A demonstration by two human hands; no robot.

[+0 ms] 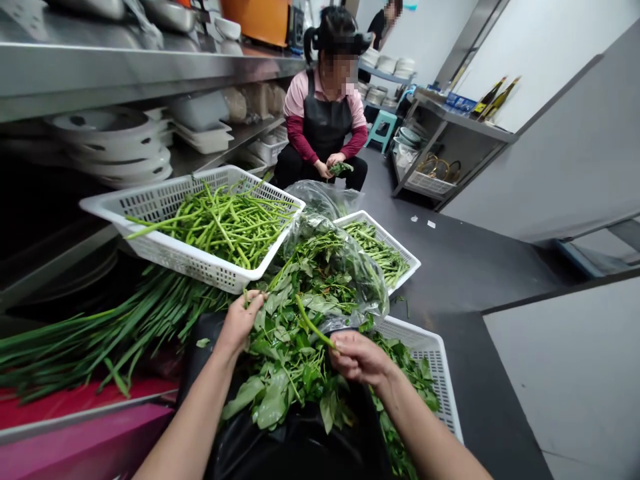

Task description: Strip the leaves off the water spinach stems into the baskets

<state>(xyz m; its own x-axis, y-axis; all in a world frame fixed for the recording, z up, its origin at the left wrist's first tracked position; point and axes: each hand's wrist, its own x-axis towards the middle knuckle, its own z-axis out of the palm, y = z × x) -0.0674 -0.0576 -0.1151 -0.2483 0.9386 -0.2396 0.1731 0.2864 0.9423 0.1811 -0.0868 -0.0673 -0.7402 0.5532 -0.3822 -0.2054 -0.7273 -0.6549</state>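
My right hand pinches a long green stem, which slants up and left from the fingers. The fingers of my left hand are closed, and a short piece of green stem sticks up from them. Between and below both hands lies a heap of leafy greens in front of me, spilling over black plastic. Behind the heap, more leafy greens fill an open clear plastic bag. Left of it, a white basket holds bare green stems.
A second white basket with stems and a third with leaves stand on the right. Long green leaf stalks lie at left, below a steel counter. A co-worker sits opposite, holding greens. Grey floor extends right.
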